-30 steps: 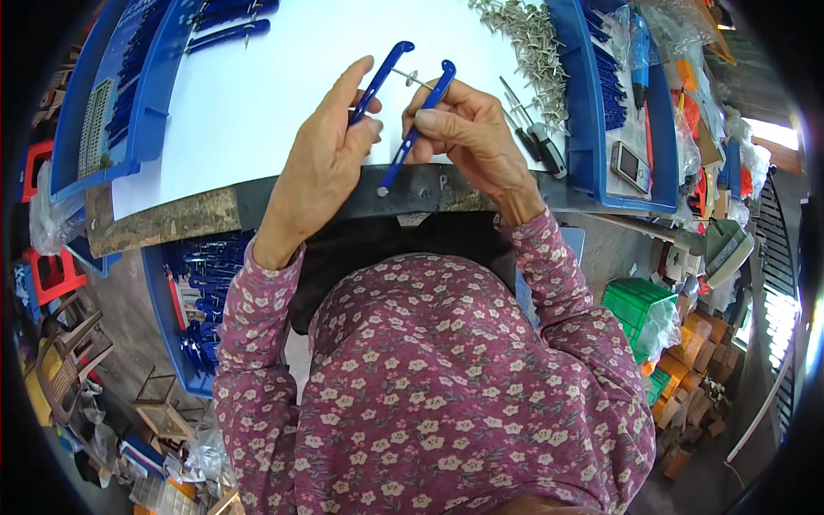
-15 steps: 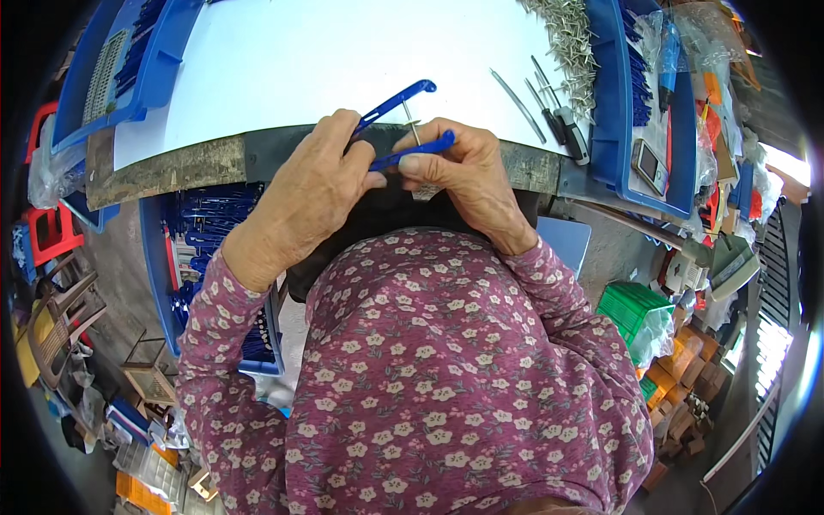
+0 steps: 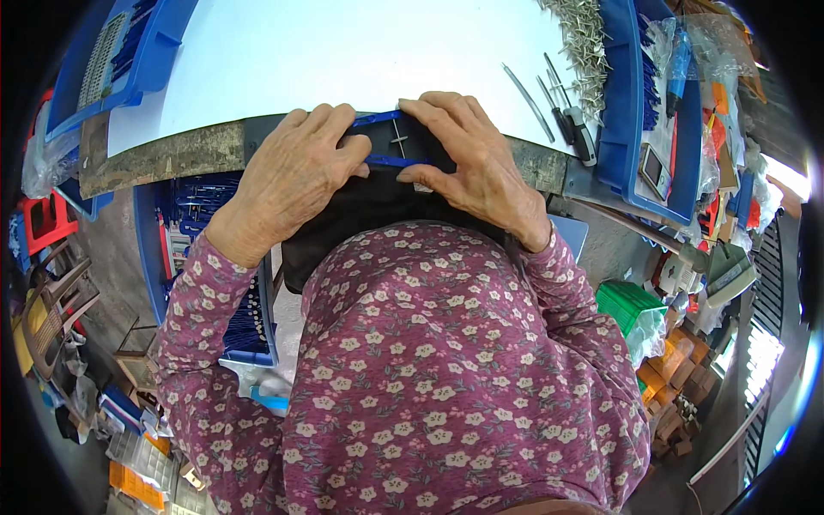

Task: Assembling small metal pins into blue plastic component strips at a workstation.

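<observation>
Over the front edge of the white-topped bench, both hands grip a blue plastic piece (image 3: 390, 160) with two arms spread apart. A thin metal pin (image 3: 398, 137) with a small disc on it spans the gap between the arms. My left hand (image 3: 296, 176) is closed on the piece's left end, and its fingers hide that end. My right hand (image 3: 485, 159) pinches the arms' right tips from the two sides, fingers on the far arm and thumb on the near one.
Loose metal pins (image 3: 585, 51) lie heaped at the bench's right, near a grey-handled screwdriver (image 3: 584, 137) and a thin curved metal tool (image 3: 528, 101). Blue trays (image 3: 625, 129) flank the white surface (image 3: 343, 51). Left below the bench edge, another blue bin (image 3: 150, 249) holds blue parts.
The right hand has shifted from pinching the near arm alone to spanning both arm tips. The piece has turned, its arms now lying more level and closer together, with the pin between them.
</observation>
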